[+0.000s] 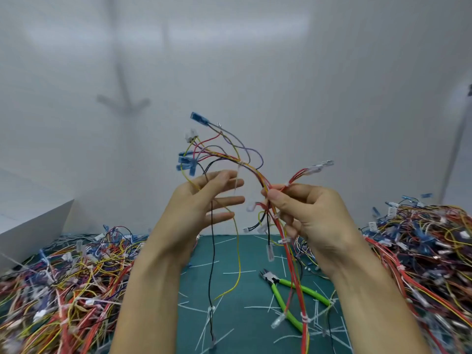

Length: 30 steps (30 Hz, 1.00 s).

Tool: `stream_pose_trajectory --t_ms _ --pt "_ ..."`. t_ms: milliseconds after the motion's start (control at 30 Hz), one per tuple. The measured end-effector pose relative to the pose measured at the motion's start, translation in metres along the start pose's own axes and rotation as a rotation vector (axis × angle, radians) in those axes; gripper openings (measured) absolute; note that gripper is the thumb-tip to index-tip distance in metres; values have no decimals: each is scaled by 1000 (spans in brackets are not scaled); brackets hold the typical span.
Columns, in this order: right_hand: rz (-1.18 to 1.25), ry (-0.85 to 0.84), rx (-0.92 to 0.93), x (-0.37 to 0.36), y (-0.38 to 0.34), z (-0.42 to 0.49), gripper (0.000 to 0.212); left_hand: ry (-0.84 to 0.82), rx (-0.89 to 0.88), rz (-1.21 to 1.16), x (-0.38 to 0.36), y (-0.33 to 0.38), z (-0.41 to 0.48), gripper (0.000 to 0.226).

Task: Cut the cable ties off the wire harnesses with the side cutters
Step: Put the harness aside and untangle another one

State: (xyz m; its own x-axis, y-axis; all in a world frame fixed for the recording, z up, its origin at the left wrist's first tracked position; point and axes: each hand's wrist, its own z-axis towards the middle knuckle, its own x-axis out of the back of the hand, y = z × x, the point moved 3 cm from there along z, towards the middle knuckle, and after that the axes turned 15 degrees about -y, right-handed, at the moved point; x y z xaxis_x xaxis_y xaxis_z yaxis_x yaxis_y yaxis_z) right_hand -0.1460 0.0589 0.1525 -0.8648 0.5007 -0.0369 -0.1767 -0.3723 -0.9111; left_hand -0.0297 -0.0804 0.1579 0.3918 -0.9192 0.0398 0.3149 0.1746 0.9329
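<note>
1. Side cutters: green handles spread, lying flat.
2. Wire harness: multicoloured wires with blue connectors, raised above the side cutters; red strands hang across their handles.
3. Cable tie: white, wrapped round the harness.
4. Cut ties: white strips scattered around the side cutters.

Lighting: bright, even and diffuse, from overhead. A pale band of glare crosses the wall high above the side cutters. Up and to the left of them, a soft grey arrow-shaped shadow lies on the same wall. On the worktop around the cutters, shadows are faint.

Sharpness: cutters reasonably crisp. The wire harness raised above them is slightly soft, as are the left hand and right hand. The left wire pile and right wire pile, either side of the cutters, smear towards the frame edges, the left one worst. Wide-angle bending shows at the edges.
</note>
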Motion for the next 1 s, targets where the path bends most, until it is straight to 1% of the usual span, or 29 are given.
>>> stream_pose_trajectory --t_ms 100,167,200,267,300,367,433,500,567,667,767,833,900,1000 --pt "80 92 39 4 2 3 7 -122 97 104 2 -5 -4 52" --pt "130 126 60 5 3 4 9 -196 207 223 4 -13 -6 53" --pt "151 141 68 6 3 5 10 -238 274 301 4 -18 -6 47" --pt "199 164 85 8 2 5 9 -323 385 439 7 -27 -6 27" --pt "220 173 93 9 2 5 9 -355 417 471 8 -31 -6 18" --pt "244 195 104 11 1 4 8 -373 444 470 10 -35 -5 11" --pt "264 220 105 13 2 4 9 -346 427 454 13 -35 -6 10" --pt "289 235 95 15 4 5 10 -277 375 409 15 -33 -5 13" --pt "303 247 74 16 6 5 10 -155 287 304 15 -28 -3 14" --pt "324 258 50 18 10 6 9 8 149 77 18 -19 -3 13" --pt "339 253 37 18 12 7 9 19 101 -52 19 -14 -4 14" --pt "345 245 36 18 12 8 9 5 100 -66 21 -14 -4 15" --pt "341 242 35 19 12 8 10 -16 119 -23 20 -14 -5 14" --pt "334 248 40 19 11 8 10 -21 219 208 17 -18 -5 14"
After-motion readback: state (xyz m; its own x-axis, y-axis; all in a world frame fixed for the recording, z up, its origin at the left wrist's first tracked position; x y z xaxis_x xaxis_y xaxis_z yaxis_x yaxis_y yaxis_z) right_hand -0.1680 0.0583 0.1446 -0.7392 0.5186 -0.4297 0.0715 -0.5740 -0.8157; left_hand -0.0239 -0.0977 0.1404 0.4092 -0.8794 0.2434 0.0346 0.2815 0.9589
